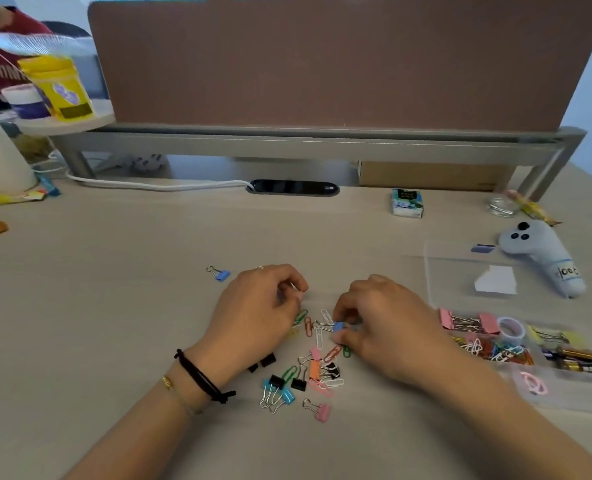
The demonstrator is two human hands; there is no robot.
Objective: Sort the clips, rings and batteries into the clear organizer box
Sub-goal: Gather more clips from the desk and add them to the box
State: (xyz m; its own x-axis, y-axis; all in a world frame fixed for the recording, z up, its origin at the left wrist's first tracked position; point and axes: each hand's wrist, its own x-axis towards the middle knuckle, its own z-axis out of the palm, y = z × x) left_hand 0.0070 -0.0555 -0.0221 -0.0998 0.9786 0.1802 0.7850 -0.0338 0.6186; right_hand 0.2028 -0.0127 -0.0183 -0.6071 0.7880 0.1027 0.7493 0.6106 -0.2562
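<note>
Tissue pack (pixel 407 202), glass jar (pixel 502 206), controller (pixel 544 254)

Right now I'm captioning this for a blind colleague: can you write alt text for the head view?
Two hands work over a scatter of loose clips on a beige desk: the right hand pinches a small blue binder clip, the left hand curls beside it. A clear organizer box, partly filled, lies open at right.

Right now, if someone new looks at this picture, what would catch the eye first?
First, the two hands at the centre of the desk: the right hand pinches a small blue binder clip, and the left hand has its fingers curled above the loose pile of colourful clips. Next, the clear organizer box at the right, already holding pink clips, paper clips and batteries.
</note>
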